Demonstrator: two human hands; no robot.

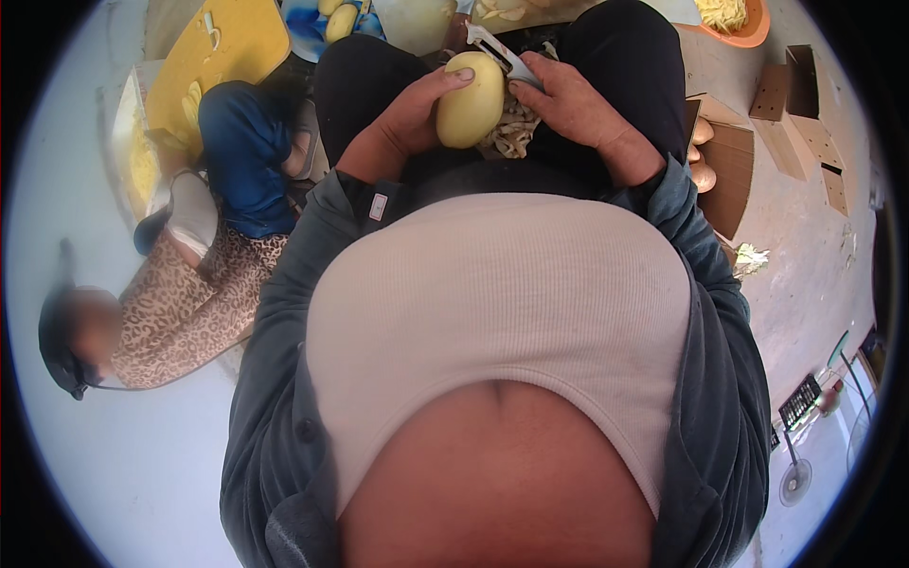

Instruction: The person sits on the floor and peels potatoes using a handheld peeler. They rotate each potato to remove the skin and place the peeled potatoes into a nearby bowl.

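Between my knees, my left hand (409,112) is wrapped round a large, smooth, pale yellow potato (472,109), its thumb lying on the upper side. The visible surface of the potato looks peeled. My right hand (579,106) grips a peeler (505,59) by its grey handle. The peeler's head points up and to the left, just past the potato's upper right edge; whether its blade touches the potato I cannot tell. Below both hands lies a heap of thin brownish peelings (516,133), partly hidden behind the potato.
A co-worker in a leopard-print top (180,317) sits at left near a yellow board (222,52). Peeled potatoes (339,23) lie on blue material ahead. An orange basin (755,33) holds yellow shreds. At right stand a cardboard box (727,175) with potatoes and other cartons (791,123).
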